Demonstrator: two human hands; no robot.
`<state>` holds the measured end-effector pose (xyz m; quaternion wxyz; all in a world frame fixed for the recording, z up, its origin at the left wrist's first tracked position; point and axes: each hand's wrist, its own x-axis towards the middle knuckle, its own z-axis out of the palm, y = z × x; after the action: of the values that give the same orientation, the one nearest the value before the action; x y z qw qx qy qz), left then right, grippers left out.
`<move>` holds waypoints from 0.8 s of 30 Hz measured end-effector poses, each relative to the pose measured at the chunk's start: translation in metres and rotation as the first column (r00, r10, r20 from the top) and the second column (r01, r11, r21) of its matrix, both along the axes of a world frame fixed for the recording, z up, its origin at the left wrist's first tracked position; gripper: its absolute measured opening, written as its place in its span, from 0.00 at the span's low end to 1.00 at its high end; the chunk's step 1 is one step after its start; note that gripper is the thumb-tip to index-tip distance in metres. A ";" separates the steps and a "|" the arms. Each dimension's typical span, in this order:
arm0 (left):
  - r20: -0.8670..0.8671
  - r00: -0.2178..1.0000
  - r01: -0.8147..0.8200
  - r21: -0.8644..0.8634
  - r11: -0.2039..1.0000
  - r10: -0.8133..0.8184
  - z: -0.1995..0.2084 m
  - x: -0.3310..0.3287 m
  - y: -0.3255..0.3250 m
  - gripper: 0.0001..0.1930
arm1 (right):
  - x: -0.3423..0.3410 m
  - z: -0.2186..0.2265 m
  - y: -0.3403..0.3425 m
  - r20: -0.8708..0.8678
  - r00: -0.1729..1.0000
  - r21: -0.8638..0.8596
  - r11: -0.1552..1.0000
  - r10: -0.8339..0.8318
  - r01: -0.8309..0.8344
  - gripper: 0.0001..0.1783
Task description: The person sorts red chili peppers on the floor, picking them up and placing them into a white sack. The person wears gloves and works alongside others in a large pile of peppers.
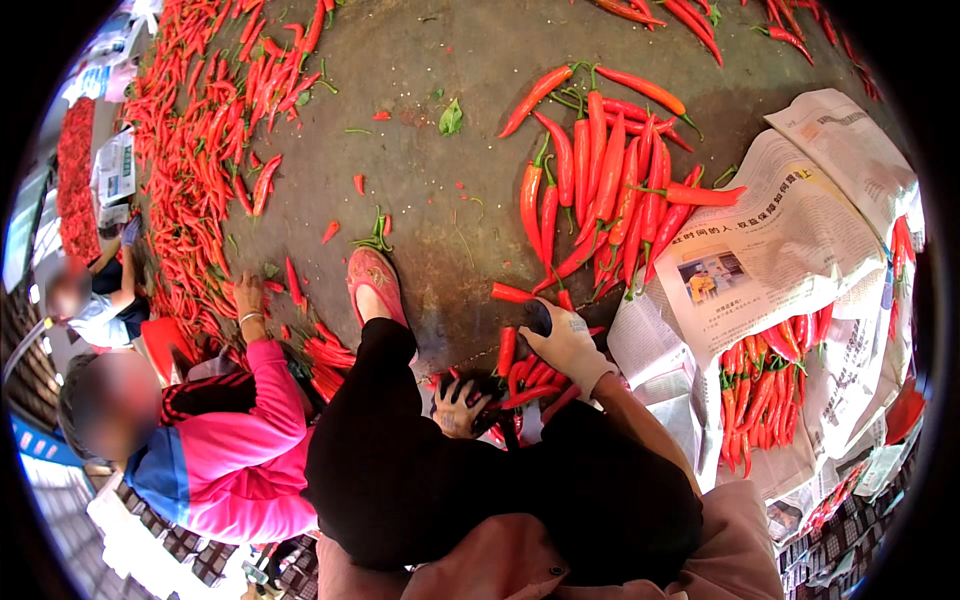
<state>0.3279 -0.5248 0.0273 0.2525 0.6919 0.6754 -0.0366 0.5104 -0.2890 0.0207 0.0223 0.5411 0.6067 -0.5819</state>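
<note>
Peppers [528, 397] were seemingly being gathered toward six o'clock, left hand [459, 410] spread, right hand [570, 350] half-curled (grips unclear); pinching seemed needed next.

left: chilli heap [200, 180] | ahead: chilli pile [597, 130] | right: peppers [757, 405] on newspaper [760, 270]

Room over floor [400, 190] ahead, shoe [366, 268] left, pepper heap [608, 172] right

A grey-brown floor [400, 60] carried red chili peppers [190, 150] in a broad heap along the left, a looser cluster [611, 172] right of centre, and a scatter [692, 28] at upper right. Between heap and cluster lay a green leaf [451, 117] and red scraps [331, 231]; a red shoe [361, 271] stood there.
</note>
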 end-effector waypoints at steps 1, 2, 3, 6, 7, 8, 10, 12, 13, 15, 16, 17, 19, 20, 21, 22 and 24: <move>-0.160 0.964 0.212 -0.013 0.977 -0.211 -0.011 -0.018 -0.044 0.24 | -0.016 0.004 -0.002 -0.052 0.999 0.050 0.999 -0.014 0.016 0.36; -0.122 0.974 0.181 -0.074 0.981 -0.189 -0.012 -0.017 -0.057 0.24 | -0.021 0.019 0.009 0.008 0.999 0.116 0.992 0.040 -0.041 0.35; -0.070 0.987 0.134 -0.130 0.983 -0.143 -0.009 -0.016 -0.052 0.24 | -0.024 0.022 0.014 0.019 0.998 0.152 0.986 0.063 -0.065 0.35; 0.020 0.998 -0.059 -0.209 0.976 0.065 0.009 -0.011 -0.038 0.24 | -0.028 0.021 0.012 0.140 0.961 0.157 0.953 0.240 -0.261 0.39; 0.030 0.991 -0.124 -0.226 0.966 0.134 0.016 -0.013 -0.035 0.24 | -0.029 0.020 0.005 0.110 0.923 0.087 0.921 0.369 -0.379 0.37; 0.033 0.977 -0.198 -0.239 0.951 0.212 0.024 -0.016 -0.033 0.24 | -0.029 0.021 -0.005 0.065 0.865 0.021 0.866 0.497 -0.499 0.36; 0.014 0.921 -0.375 -0.247 0.894 0.390 0.045 -0.024 -0.031 0.24 | -0.030 0.009 -0.039 -0.160 0.675 -0.103 0.668 0.720 -0.737 0.31; 0.064 0.874 -0.453 -0.254 0.855 0.482 0.044 -0.021 -0.022 0.24 | -0.006 -0.002 -0.052 -0.393 0.564 -0.178 0.542 0.726 -0.822 0.25; 0.075 0.834 -0.513 -0.255 0.819 0.546 0.051 -0.017 -0.022 0.24 | 0.000 0.004 -0.051 -0.507 0.540 -0.175 0.533 0.672 -0.828 0.22; 0.127 0.778 -0.581 -0.228 0.781 0.616 0.060 -0.017 -0.017 0.24 | 0.013 0.025 -0.025 -0.451 0.809 -0.332 0.770 0.377 -0.544 0.24; 0.141 0.750 -0.617 -0.202 0.760 0.646 0.066 -0.020 -0.009 0.24 | 0.015 0.036 -0.009 -0.299 0.853 -0.225 0.837 0.429 -0.500 0.25; 0.206 0.746 -0.605 -0.186 0.774 0.633 0.063 -0.022 0.007 0.24 | 0.022 0.043 0.003 -0.114 0.891 -0.097 0.888 0.439 -0.450 0.26; 0.257 0.809 -0.507 -0.151 0.848 0.529 0.061 -0.022 0.030 0.24 | 0.021 0.039 0.005 0.095 0.853 -0.084 0.858 0.513 -0.506 0.27; 0.285 0.854 -0.415 -0.131 0.900 0.435 0.051 -0.017 0.041 0.24 | 0.026 0.036 0.006 0.219 0.821 -0.086 0.849 0.527 -0.521 0.27; 0.283 0.942 -0.181 -0.017 0.983 0.179 0.037 -0.017 0.057 0.24 | 0.028 0.028 0.001 0.120 0.807 -0.095 0.816 0.578 -0.570 0.26; 0.319 0.944 -0.079 -0.031 0.996 0.085 0.023 -0.011 0.066 0.24 | 0.025 0.015 -0.013 0.013 0.781 -0.098 0.778 0.625 -0.621 0.26; 0.285 0.956 0.102 -0.078 0.992 -0.076 0.011 -0.006 0.052 0.25 | 0.010 -0.003 -0.046 -0.241 0.647 -0.124 0.639 0.723 -0.760 0.24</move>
<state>0.3217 -0.4728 0.0380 0.3756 0.7073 0.5985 0.0196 0.5202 -0.3352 0.0173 0.2661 0.1864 0.7087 -0.6262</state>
